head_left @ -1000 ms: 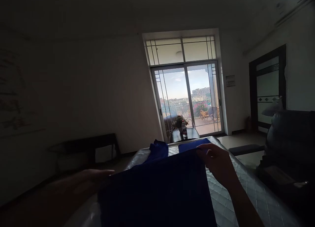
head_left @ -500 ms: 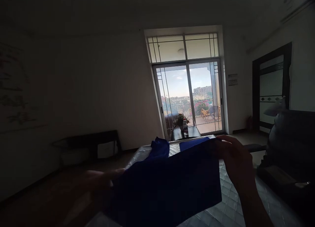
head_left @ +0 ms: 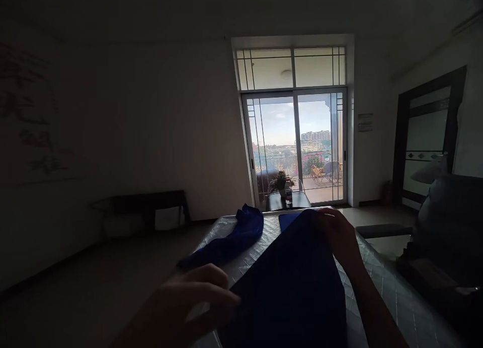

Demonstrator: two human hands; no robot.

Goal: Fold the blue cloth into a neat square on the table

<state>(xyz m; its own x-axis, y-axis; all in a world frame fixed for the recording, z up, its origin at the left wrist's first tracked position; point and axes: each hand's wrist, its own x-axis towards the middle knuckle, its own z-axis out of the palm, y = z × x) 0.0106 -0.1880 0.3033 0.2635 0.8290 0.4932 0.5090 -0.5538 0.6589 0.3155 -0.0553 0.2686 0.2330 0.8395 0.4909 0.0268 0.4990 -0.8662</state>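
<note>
A dark blue cloth hangs in front of me, lifted over a quilted, shiny mattress. At its upper right corner, my right hand pinches the fabric, raising it to a peak. My left hand is at the cloth's left edge, its thumb and bent fingers closing on the fabric; the dimness partly hides the grip. Left of the held cloth lies a crumpled blue garment. A flat blue piece shows behind the raised corner, mostly covered by it.
Beyond the mattress stands a small dark table with a potted plant and a bottle. A dark armchair is at right, a low dark bench at left. Sliding glass doors let in light.
My left hand has come right and forward, clear of the crumpled garment. The held cloth's left side has swung inward, baring more mattress. My right hand keeps its corner. The view has shifted slightly.
</note>
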